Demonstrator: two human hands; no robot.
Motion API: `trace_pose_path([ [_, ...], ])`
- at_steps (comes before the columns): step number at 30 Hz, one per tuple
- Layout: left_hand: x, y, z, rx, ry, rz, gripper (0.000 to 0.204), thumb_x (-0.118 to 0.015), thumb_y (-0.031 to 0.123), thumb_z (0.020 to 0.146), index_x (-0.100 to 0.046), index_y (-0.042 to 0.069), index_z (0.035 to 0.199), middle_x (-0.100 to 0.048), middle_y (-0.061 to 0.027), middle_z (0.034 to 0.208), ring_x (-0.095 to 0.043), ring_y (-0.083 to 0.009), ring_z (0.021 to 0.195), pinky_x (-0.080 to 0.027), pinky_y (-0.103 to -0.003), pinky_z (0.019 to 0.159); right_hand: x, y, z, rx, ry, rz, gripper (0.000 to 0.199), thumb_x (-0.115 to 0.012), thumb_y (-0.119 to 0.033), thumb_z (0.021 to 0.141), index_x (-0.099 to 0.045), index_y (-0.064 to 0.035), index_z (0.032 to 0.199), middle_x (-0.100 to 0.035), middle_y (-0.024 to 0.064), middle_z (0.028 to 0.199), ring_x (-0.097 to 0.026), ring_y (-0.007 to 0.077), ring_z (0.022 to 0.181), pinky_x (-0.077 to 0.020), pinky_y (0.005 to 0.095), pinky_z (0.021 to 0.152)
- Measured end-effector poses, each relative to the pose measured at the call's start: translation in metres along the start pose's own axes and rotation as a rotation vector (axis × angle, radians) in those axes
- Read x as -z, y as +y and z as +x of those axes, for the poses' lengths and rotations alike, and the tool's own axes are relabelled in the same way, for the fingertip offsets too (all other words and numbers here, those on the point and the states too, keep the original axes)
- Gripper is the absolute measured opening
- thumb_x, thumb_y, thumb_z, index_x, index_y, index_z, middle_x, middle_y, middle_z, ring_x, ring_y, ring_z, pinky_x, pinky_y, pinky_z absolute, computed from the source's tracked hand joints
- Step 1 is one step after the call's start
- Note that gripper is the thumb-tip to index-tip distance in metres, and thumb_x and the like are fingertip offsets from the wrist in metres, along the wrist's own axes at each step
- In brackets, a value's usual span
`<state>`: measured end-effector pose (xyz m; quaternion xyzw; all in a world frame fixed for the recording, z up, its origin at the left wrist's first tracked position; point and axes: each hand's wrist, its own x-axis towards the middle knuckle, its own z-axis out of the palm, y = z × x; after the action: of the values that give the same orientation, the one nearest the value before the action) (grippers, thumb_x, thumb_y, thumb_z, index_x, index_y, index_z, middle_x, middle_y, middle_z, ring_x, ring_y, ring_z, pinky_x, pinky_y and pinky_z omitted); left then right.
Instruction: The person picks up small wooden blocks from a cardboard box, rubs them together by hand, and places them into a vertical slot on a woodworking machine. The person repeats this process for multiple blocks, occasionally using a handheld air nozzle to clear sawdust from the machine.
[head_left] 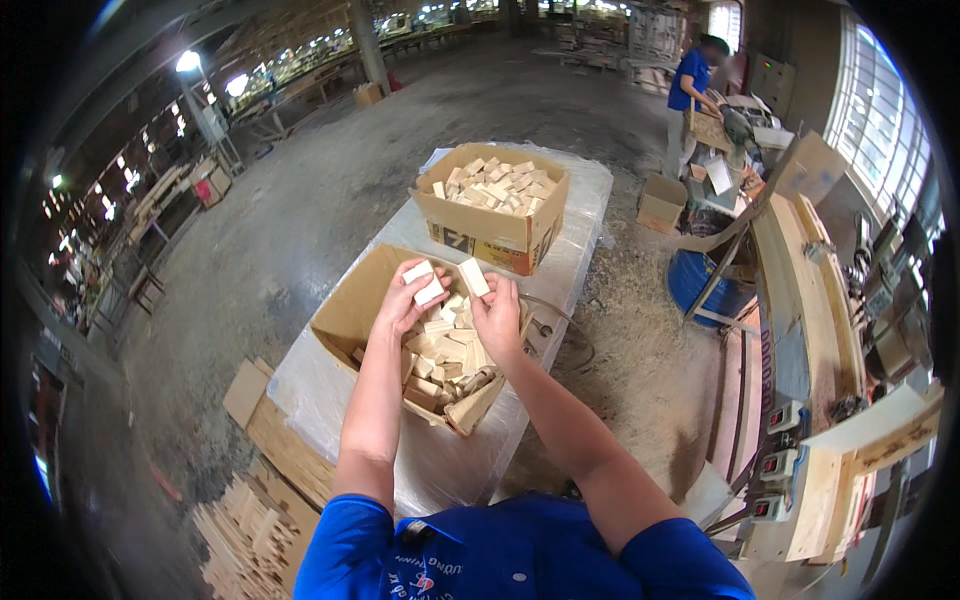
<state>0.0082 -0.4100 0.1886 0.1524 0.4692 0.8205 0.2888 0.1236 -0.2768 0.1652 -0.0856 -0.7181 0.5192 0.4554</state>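
My left hand (404, 296) is closed around pale wooden blocks (425, 283), above the left part of an open cardboard box (350, 312). In my right hand (497, 312), pinched between thumb and fingers, is a single light wooden block (474, 277). Both hands are raised over the box at about the same height, a small gap apart. Beneath them lies a heap of loose wooden blocks (447, 350) that partly fills the box. The fingertips of my left hand wrap over its blocks, so their exact number is hard to make out.
A second cardboard box (490, 240) full of blocks stands farther back on the plastic-wrapped table (440, 475). A blue drum (700, 287) and a wooden workbench (800, 290) are at the right. Wood strips (250, 535) lie lower left. A person in blue (690, 85) works at the back right.
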Motion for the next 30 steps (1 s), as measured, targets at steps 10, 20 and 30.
trace_pose_path([
  [10,-0.026,-0.027,0.012,0.115,-0.057,0.067,0.033,-0.062,0.008,0.084,-0.047,0.014,0.112,-0.057,-0.0084,0.108,-0.06,-0.0236,0.096,-0.057,-0.042,0.076,0.02,0.006,0.003,0.125,-0.153,-0.127,0.03,-0.063,0.001,0.073,-0.05,-0.0024,0.1,-0.047,0.015,0.102,-0.054,0.0289,0.094,-0.0461,0.036,0.078],
  [20,-0.017,-0.025,0.015,0.071,-0.149,0.062,0.032,-0.064,0.009,0.083,-0.049,0.014,0.11,-0.058,-0.0066,0.104,-0.061,-0.0214,0.093,-0.057,-0.037,0.071,0.009,0.007,0.004,-0.057,-0.194,0.183,0.031,-0.061,-0.002,0.077,-0.05,-0.0007,0.106,-0.052,0.0163,0.106,-0.054,0.0314,0.097,-0.0462,0.0363,0.082],
  [30,-0.021,-0.025,0.011,0.045,-0.097,0.064,0.031,-0.065,0.004,0.081,-0.049,0.006,0.108,-0.057,-0.0106,0.1,-0.061,-0.0245,0.091,-0.058,-0.042,0.072,-0.001,0.029,0.002,-0.076,-0.163,0.271,0.029,-0.047,0.0,0.088,-0.046,0.0051,0.117,-0.061,0.0137,0.102,-0.059,0.0125,0.084,-0.0478,0.0258,0.073],
])
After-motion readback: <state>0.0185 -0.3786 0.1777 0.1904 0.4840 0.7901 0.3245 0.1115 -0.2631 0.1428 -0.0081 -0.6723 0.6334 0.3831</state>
